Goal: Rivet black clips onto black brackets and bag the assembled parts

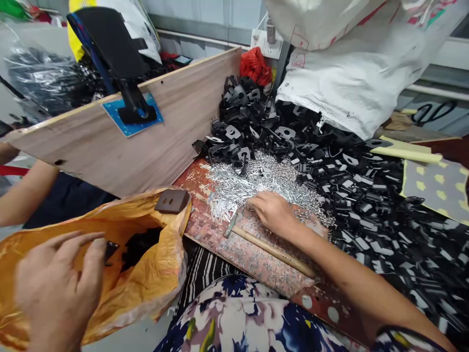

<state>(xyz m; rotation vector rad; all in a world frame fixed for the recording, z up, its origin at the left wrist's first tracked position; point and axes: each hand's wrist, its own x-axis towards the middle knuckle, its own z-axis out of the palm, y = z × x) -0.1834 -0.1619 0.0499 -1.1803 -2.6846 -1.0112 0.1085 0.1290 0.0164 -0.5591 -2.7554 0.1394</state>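
My left hand [62, 288], blurred, hovers over an orange-yellow woven sack [161, 274] with its thumb and fingers apart. A small black plastic piece [111, 249] is just past its fingertips, above the sack's opening. My right hand [274, 215] reaches into a heap of thin silvery nails [252, 178], its fingertips pressed together. Whatever they pinch is too small to make out. A hammer [273, 250] with a wooden handle lies on the red, worn board [196, 215] below that hand, its head toward the sack. Dark pieces lie inside the sack.
Black plastic parts [366, 195] are heaped behind and right of the nails. A brown block [173, 201] rests on the sack's rim. A wooden panel [176, 117] stands at left, with a person's arm [29, 190] beyond it. A white sack [348, 78] hangs over the heap; scissors [434, 112] are at right.
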